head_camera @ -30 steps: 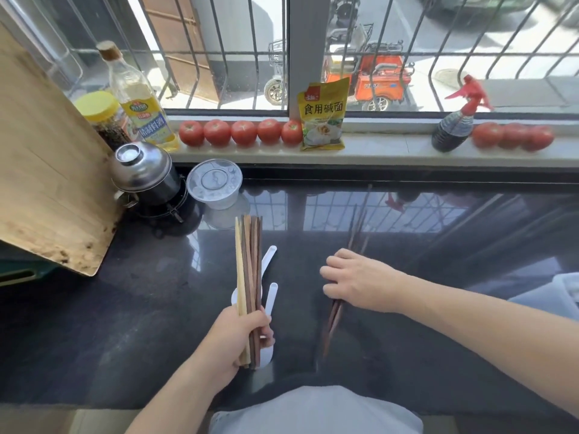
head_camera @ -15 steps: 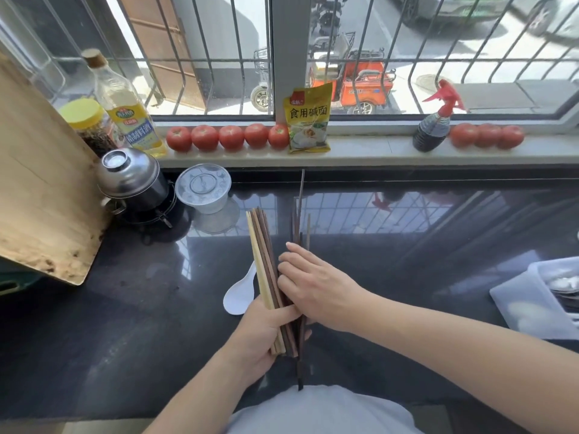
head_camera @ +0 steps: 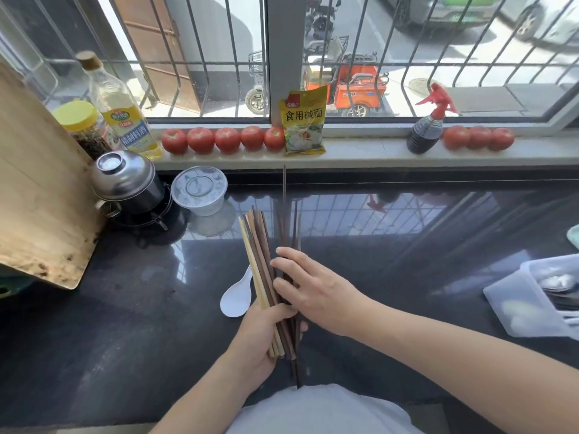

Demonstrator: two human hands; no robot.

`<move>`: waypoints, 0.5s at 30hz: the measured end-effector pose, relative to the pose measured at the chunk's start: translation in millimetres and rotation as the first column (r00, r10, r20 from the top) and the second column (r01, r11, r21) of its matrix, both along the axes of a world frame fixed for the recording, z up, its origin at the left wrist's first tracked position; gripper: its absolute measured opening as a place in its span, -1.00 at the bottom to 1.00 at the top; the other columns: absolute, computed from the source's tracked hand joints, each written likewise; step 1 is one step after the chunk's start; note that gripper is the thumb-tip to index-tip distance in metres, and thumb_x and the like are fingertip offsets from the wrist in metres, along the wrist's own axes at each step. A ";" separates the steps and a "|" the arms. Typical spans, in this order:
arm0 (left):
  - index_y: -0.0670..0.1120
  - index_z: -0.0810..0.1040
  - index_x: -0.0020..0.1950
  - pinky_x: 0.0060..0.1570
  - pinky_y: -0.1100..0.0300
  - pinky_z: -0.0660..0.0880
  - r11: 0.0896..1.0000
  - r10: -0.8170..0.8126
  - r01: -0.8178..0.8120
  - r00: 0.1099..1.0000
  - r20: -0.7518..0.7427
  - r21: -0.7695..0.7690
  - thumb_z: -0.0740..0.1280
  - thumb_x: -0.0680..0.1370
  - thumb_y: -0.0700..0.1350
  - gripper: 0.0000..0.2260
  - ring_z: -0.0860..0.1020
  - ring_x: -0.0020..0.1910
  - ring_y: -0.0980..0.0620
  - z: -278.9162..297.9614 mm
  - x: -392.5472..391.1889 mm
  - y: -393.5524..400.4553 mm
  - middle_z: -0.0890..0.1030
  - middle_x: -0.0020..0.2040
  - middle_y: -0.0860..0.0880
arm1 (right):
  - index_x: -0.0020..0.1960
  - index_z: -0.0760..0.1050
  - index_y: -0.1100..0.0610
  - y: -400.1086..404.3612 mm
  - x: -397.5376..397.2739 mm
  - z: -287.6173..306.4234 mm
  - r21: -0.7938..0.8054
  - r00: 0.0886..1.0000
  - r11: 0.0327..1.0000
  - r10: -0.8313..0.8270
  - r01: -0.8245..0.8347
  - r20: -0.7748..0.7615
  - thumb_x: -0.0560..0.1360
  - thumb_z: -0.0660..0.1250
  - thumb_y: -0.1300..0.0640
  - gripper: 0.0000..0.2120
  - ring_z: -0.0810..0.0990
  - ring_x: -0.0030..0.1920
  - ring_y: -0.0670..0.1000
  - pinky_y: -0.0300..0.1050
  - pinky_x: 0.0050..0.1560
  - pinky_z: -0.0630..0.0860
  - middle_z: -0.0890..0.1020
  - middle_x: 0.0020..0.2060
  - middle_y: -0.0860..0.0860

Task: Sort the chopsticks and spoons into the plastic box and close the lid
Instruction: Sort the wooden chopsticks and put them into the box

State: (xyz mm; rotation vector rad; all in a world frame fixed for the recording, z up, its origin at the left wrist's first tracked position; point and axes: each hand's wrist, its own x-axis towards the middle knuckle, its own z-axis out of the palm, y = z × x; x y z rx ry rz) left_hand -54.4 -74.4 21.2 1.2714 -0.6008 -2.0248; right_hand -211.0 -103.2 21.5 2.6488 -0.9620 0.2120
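Dark counter (head_camera: 125,324): one white spoon (head_camera: 235,300), chopsticks (head_camera: 261,261) bundled in left hand (head_camera: 261,336), right hand (head_camera: 310,292) flat against them.

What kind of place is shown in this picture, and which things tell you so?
Most likely a home kitchen counter by a window: a worn wooden cutting board, a clear plastic bottle of yellow cooking oil and a row of red tomatoes on the windowsill.

Head-worn wide-angle view, looking forward and down.

It faces a dark glossy desk (head_camera: 125,308) close below and a barred window (head_camera: 376,57) beyond; both forearms enter from the bottom edge, near the lens, straight lines bowing outward.
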 end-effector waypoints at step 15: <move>-0.27 0.55 0.09 -0.16 0.01 0.48 0.990 -0.072 0.068 0.997 0.022 0.123 0.35 0.47 -0.32 -0.81 0.56 -0.32 -0.07 -1.9 -5.9 1.7 0.64 -0.12 -0.14 | 0.63 -0.10 -0.16 -83.2 -2.9 52.9 0.963 0.051 0.267 -0.962 -0.024 0.268 0.47 0.37 -0.34 -0.06 0.10 0.60 0.06 0.17 0.54 0.18 0.01 0.63 -0.08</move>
